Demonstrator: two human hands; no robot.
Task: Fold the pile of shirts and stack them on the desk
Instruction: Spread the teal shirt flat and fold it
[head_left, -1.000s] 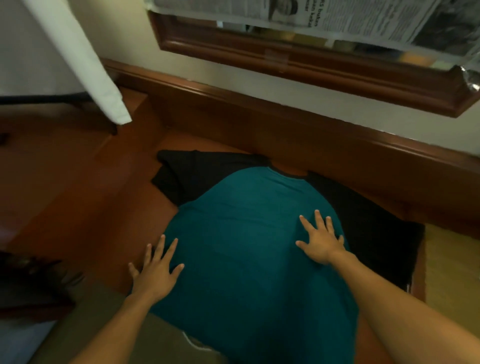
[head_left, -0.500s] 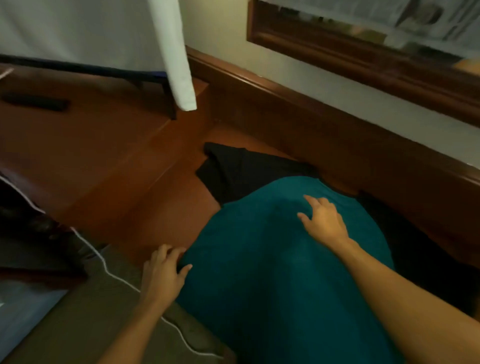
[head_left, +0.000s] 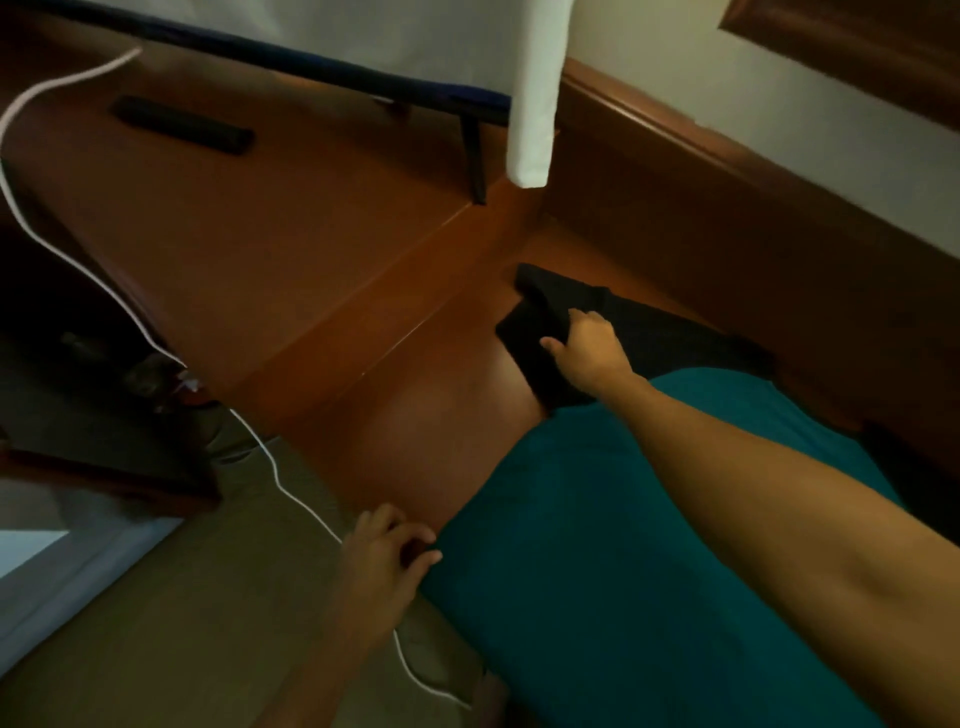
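A teal shirt (head_left: 597, 545) with black sleeves lies spread flat on the brown wooden desk (head_left: 322, 249), filling the lower right. Its black left sleeve (head_left: 535, 332) sticks out toward the desk's back corner. My right hand (head_left: 587, 348) reaches across the shirt and grips that sleeve near the shoulder. My left hand (head_left: 387, 551) pinches the shirt's near left edge, by the hem, with fingers curled on the cloth.
A white cable (head_left: 130, 312) runs over the desk's left edge and down across my lap. A black flat remote-like object (head_left: 182, 124) lies at the desk's back left. A white cloth (head_left: 535, 88) hangs down at the back. A wooden wall ledge (head_left: 727, 171) borders the right.
My right hand left the teal chest and moved to the black sleeve, taking hold of it. My left hand went from flat on the shirt to pinching its edge. The view swung left.
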